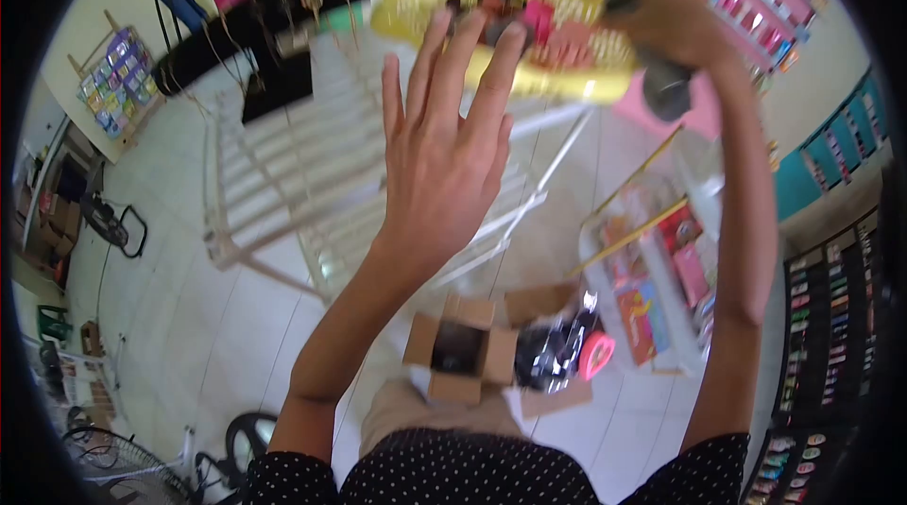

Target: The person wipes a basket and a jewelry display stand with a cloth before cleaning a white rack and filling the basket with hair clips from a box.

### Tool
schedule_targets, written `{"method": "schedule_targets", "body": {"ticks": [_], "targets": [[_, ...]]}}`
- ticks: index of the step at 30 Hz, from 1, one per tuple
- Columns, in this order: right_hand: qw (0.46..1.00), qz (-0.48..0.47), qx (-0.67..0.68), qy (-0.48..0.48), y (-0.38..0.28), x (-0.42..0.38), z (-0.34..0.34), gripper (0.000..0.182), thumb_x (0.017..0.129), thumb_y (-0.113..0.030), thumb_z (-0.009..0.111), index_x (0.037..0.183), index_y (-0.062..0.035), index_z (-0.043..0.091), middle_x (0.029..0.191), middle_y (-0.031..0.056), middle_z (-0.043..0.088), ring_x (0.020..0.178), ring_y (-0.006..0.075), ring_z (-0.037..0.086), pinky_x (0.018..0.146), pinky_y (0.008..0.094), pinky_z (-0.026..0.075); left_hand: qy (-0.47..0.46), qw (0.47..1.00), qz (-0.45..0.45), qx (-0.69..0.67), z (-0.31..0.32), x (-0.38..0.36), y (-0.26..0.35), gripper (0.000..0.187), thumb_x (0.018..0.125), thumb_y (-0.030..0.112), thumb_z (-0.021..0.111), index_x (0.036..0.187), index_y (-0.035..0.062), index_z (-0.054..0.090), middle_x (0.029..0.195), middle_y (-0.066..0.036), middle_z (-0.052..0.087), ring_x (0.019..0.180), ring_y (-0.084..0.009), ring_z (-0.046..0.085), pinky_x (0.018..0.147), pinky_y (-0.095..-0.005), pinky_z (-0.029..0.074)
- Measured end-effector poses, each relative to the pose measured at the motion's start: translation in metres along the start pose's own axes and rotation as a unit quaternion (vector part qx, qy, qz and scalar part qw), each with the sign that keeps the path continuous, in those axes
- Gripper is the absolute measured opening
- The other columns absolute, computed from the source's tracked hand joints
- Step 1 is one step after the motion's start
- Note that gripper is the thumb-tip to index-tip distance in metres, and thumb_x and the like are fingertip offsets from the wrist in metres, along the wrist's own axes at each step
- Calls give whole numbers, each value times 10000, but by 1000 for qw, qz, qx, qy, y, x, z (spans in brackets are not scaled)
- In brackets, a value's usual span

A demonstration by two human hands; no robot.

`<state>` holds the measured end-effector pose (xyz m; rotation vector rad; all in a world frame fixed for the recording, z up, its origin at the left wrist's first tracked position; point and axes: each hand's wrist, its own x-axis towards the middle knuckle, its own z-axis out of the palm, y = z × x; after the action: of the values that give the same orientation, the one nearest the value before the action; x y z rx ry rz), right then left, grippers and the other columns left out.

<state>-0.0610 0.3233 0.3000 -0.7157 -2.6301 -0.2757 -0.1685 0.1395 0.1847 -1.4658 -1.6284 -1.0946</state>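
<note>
My left hand (442,151) is open, its fingers stretched out and overlapping the near rim of a yellow plastic basket (406,18). Inside the basket lie several small things, among them a bright pink piece (539,18) and dark and reddish pieces. At the basket's right end my right hand (673,21), blurred by motion, is closed around a dark grey item (668,92). That item hangs below the hand and also shows beyond the fingers; its kind cannot be made out.
A white slatted rack (274,193) stands below the basket, with a black display bar (279,9) of necklaces at its left. Near my legs are an open cardboard box (460,349) and black plastic packaging (548,354). A glass display case (642,288) stands right; a fan (118,462) lower left.
</note>
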Motion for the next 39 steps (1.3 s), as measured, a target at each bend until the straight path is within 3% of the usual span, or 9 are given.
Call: {"method": "schedule_targets", "body": {"ticks": [2, 3, 4, 7, 9, 12, 17, 22, 39], "targets": [[976, 159, 134, 66, -17, -41, -20, 337, 683, -146, 619, 1006, -79, 550, 931, 96, 548, 852, 153, 536, 695, 256, 448, 91, 993, 37, -72, 9, -38, -2, 396, 730, 60, 518, 1122, 106, 483, 1066, -123, 513, 1073, -315, 442, 964, -473, 215], [989, -107, 53, 86, 14, -71, -31, 346, 704, -146, 607, 1022, -28, 537, 959, 108, 536, 854, 153, 528, 688, 294, 456, 96, 990, 34, -101, 17, -71, 3, 347, 743, 78, 516, 1087, 111, 500, 1053, -115, 528, 1056, -309, 458, 974, -472, 206], [991, -90, 71, 67, 7, -106, -19, 346, 704, -146, 607, 1022, -28, 537, 959, 108, 536, 854, 153, 528, 688, 294, 456, 106, 985, 34, -131, 21, -109, 11, 298, 755, 96, 513, 1053, 116, 518, 1040, -108, 543, 1039, -304, 475, 984, -471, 198], [919, 113, 345, 153, -24, -219, 12, 357, 710, -109, 581, 1035, 23, 514, 958, 126, 536, 826, 208, 523, 709, 351, 442, -101, 973, -23, -207, 40, -229, 24, 298, 715, 80, 551, 1010, 104, 526, 1101, -112, 504, 1047, -290, 466, 966, -460, 243], [849, 122, 503, 103, -25, -252, 60, 322, 628, -181, 707, 881, -10, 605, 775, 81, 597, 662, 132, 552, 531, 245, 440, -196, 949, -62, -241, 58, -290, 28, 322, 694, 60, 559, 1012, 95, 522, 1116, -115, 485, 1054, -291, 457, 949, -451, 277], [699, 472, 528, -97, -52, -302, 126, 273, 602, -62, 714, 861, -61, 628, 774, 38, 600, 645, 106, 548, 573, 239, 433, -410, 860, -110, -282, 78, -373, 33, 360, 670, 29, 542, 1027, 58, 508, 1100, -121, 463, 1030, -288, 451, 880, -410, 361], [656, 522, 522, -158, -83, -397, 193, 258, 630, -74, 699, 868, -18, 618, 691, 42, 584, 621, 84, 524, 594, 219, 428, -616, 721, -278, -152, 109, -482, 31, 483, 712, 58, 522, 1172, 48, 373, 1113, -131, 410, 980, -308, 443, 800, -391, 416], [603, 619, 473, -172, -83, -436, 207, 268, 623, -76, 698, 871, -14, 617, 675, 49, 588, 600, 81, 518, 578, 223, 427, -528, 744, -403, -75, 159, -506, 45, 581, 694, 121, 594, 1192, 45, 305, 1184, -186, 333, 910, -358, 490, 746, -426, 446], [590, 645, 440, -203, -95, -464, 233, 254, 632, -83, 689, 869, -25, 620, 612, 36, 558, 558, 72, 498, 541, 207, 413, -614, 745, -259, -35, 186, -534, 50, 411, 711, 49, 501, 1111, 66, 409, 1076, -249, 375, 601, -388, 553, 497, -443, 480]]}}
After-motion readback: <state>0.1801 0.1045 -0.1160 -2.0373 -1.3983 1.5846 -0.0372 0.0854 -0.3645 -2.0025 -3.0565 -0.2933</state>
